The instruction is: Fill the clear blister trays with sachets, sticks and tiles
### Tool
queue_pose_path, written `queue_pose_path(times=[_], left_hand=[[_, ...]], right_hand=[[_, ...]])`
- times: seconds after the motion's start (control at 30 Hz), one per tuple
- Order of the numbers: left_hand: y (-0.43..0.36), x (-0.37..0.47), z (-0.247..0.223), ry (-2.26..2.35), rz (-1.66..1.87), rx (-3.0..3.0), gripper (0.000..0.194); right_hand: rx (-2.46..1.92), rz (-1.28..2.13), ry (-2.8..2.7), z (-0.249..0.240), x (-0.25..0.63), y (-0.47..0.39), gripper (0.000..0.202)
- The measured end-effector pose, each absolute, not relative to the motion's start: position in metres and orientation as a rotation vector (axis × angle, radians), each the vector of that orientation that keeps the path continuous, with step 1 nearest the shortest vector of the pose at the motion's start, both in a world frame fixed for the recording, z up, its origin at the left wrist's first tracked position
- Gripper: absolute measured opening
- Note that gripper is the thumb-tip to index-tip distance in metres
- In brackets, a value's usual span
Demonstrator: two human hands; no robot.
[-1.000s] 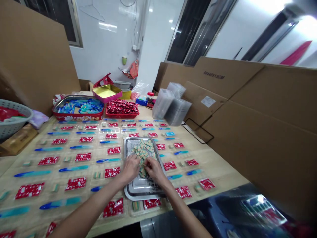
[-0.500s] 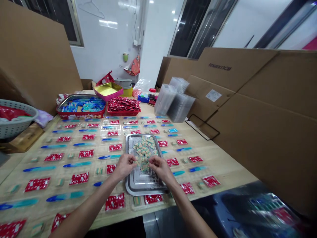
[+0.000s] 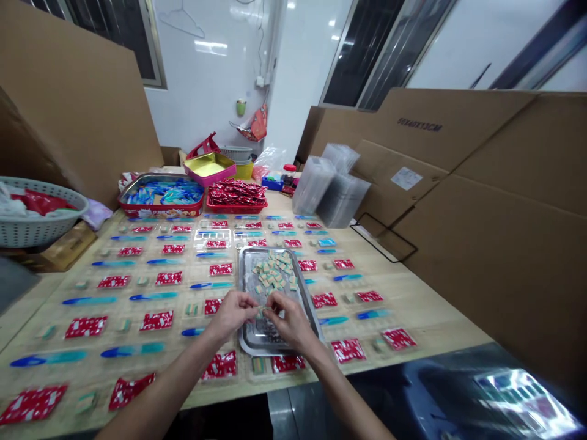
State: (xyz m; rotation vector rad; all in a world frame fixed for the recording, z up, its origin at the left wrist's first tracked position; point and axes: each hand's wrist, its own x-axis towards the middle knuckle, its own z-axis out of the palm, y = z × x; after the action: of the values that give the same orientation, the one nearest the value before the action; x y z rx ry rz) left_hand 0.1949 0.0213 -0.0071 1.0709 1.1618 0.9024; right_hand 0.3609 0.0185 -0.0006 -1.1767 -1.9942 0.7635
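A metal tray (image 3: 246,346) holds a loose pile of small striped blocks (image 3: 274,269), pale with green and yellow bands. Over its near half, my left hand (image 3: 233,313) and my right hand (image 3: 290,319) almost meet at the fingertips. Each pinches at small striped blocks between thumb and fingers; the fingers partly cover them, and how many are held cannot be made out. Around the tray lie clear plastic trays with red printed packets (image 3: 221,365), blue pens (image 3: 132,349) and striped blocks (image 3: 259,365) in their compartments.
At the back stand a tin of blue pens (image 3: 160,211) and a red tray of red packets (image 3: 236,209). Stacked clear plastic trays (image 3: 314,186) lean by a large cardboard box (image 3: 495,201) on the right. A grey basket (image 3: 41,227) is at the left edge.
My hands have come closer together, their fingertips now nearly touching over the near part of the tray. The head view has shifted slightly, so the scene sits further right.
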Motion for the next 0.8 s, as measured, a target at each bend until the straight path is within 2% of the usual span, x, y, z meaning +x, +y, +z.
queue_pose_path(times=[0.23, 0.5, 0.63, 0.8], left_hand=[[0.022, 0.200, -0.004, 1.222, 1.029, 0.871, 0.010], [0.022, 0.198, -0.005, 1.225, 1.067, 0.990, 0.012], [0.019, 0.199, -0.009, 1.185, 1.044, 1.030, 0.015], [0.020, 0.199, -0.013, 1.274, 1.008, 1.241, 0.011]], right_hand=[[-1.068, 0.757, -1.894, 0.001, 0.363, 0.011, 0.017], [-1.122, 1.100, -1.531, -0.007, 0.368, 0.017, 0.014], [-1.074, 1.071, -1.604, -0.008, 0.359, 0.018, 0.016], [-1.245, 1.017, -1.600, -0.016, 0.353, 0.016, 0.017]])
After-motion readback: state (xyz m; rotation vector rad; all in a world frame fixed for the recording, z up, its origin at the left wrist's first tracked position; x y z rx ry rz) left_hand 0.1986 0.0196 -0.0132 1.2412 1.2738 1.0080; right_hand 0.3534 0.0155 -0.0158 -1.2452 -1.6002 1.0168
